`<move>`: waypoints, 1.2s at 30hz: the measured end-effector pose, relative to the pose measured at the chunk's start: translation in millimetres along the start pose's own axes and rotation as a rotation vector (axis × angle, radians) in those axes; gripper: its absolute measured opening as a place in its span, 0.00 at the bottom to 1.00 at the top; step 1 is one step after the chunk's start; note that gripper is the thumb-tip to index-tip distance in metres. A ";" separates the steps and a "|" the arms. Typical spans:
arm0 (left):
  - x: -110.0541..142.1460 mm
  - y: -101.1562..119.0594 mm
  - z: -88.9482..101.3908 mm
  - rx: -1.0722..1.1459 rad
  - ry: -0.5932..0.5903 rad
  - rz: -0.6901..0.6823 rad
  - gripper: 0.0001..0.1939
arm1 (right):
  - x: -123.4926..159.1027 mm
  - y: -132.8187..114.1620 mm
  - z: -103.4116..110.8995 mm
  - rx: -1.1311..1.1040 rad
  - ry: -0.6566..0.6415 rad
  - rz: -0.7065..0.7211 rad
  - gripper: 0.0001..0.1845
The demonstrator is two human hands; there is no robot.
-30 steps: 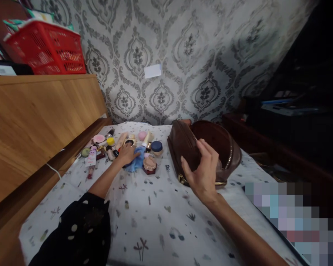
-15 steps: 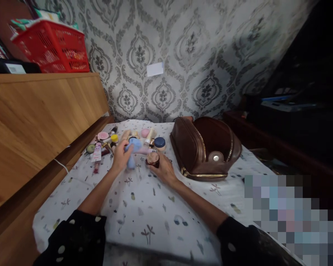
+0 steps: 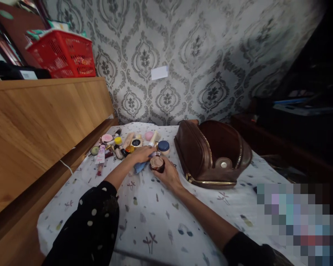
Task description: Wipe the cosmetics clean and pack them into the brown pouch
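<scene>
My right hand point(image 3: 169, 174) grips a small round dark compact point(image 3: 157, 163) with a tan top, just above the patterned sheet point(image 3: 161, 214). My left hand point(image 3: 142, 153) lies over a light blue cloth point(image 3: 141, 167), pressing it against the compact's left side. Behind my hands lies a scatter of cosmetics: a blue-lidded jar point(image 3: 163, 147), a pink sponge point(image 3: 148, 135), a yellow-capped tube point(image 3: 118, 141), a pink compact point(image 3: 107, 137) and a pink-labelled tube point(image 3: 101, 156). A brown leather bag point(image 3: 211, 153) with a gold zip stands open to the right.
A wooden headboard point(image 3: 41, 118) runs along the left, with a red basket point(image 3: 63, 53) on its top. A white cable point(image 3: 66, 166) hangs by its lower ledge. Patterned wallpaper is behind, with dark furniture point(image 3: 299, 122) on the right.
My right hand left the bag and took hold of the round compact. My left hand picked up the blue cloth and brought it against the compact.
</scene>
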State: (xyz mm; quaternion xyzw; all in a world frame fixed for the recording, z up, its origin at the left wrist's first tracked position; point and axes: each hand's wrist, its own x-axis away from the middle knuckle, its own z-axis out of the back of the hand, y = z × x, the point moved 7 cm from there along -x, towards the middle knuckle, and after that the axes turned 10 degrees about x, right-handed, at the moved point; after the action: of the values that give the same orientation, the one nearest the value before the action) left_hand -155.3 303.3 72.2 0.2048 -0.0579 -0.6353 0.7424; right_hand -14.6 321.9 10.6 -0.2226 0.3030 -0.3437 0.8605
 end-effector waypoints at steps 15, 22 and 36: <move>42.0 -9.6 23.3 0.130 0.233 -0.039 0.18 | 2.0 -0.6 1.8 -0.177 -0.006 0.007 0.25; 79.5 8.7 -37.0 0.616 0.044 -0.052 0.36 | 5.7 -8.1 4.1 -0.291 -0.040 0.097 0.30; 82.9 0.4 -19.0 0.310 0.228 -0.025 0.17 | 5.2 -8.0 7.0 -0.279 0.005 0.049 0.24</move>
State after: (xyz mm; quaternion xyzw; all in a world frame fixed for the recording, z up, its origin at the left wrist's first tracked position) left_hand -132.9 227.6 40.7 0.3883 -0.0681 -0.6006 0.6957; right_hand -10.5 314.0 18.4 -0.3320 0.3551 -0.2777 0.8286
